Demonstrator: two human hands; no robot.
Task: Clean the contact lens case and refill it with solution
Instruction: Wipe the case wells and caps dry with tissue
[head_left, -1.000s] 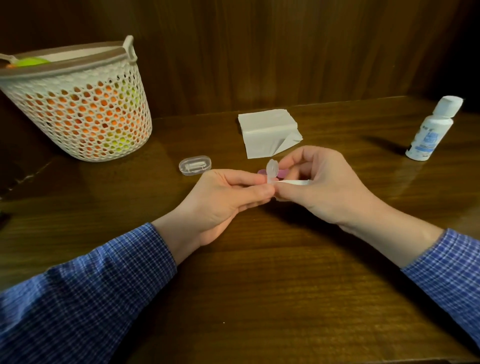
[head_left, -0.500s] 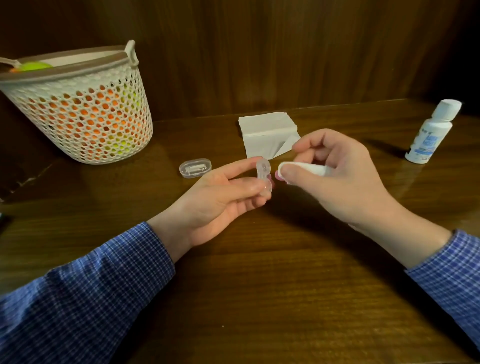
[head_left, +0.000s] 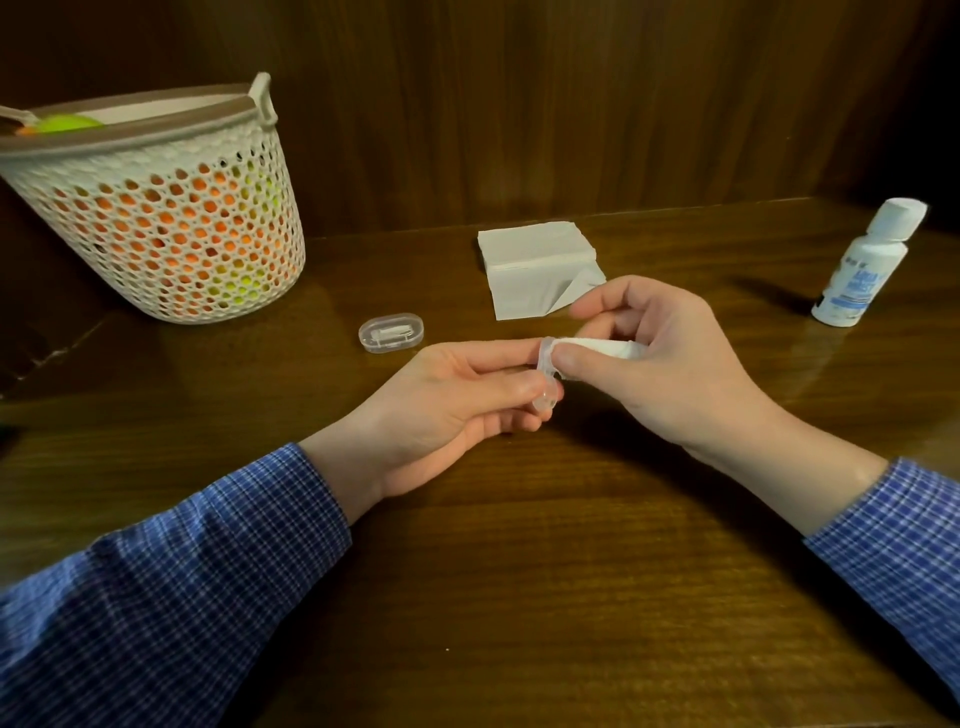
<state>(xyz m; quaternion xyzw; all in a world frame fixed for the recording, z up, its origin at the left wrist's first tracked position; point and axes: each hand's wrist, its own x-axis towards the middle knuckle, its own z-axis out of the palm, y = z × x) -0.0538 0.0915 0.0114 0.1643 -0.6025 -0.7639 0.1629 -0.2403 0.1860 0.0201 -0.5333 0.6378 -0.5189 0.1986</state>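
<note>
Wiping the lens case (head_left: 546, 375) at desk center: my left hand (head_left: 457, 405) pinches it on edge, so its well faces the tissue (head_left: 602, 347) wadded in my right hand (head_left: 660, 364). Solution bottle (head_left: 862, 265) waits capped at 2 o'clock, probably for refilling.

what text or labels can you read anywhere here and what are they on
Nothing reads with certainty.
White solution bottle, standing capped at the right of the table: blue print on its label, a small line above two larger ones, all too blurred to read.
Small clear plastic box on the table: no text visible.
Folded tissue, woven basket and contact lens case: no print visible.
</note>
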